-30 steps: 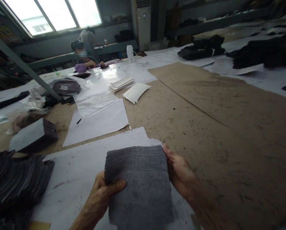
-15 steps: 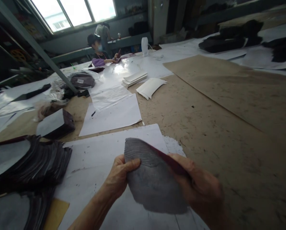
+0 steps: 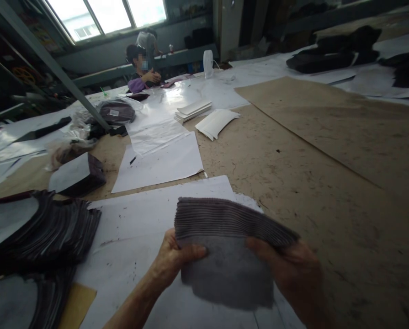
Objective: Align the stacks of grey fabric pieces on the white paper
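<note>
Both my hands hold a grey piece of knitted fabric with a ribbed band along its top edge. My left hand grips its left side, thumb pressed over the front. My right hand grips the right side, fingers curled over the fabric. The piece hangs spread out just above a large white paper sheet on the brown worktable.
A thick stack of dark cut fabric pieces lies at the left. Beyond are a dark bundle with a grey top, more white sheets, folded white papers and plastic-wrapped items. Another person sits at the far end.
The fabric was flat a second ago, then bent into a curve, and is now spread flat again between my hands. The view shifted slightly left.
</note>
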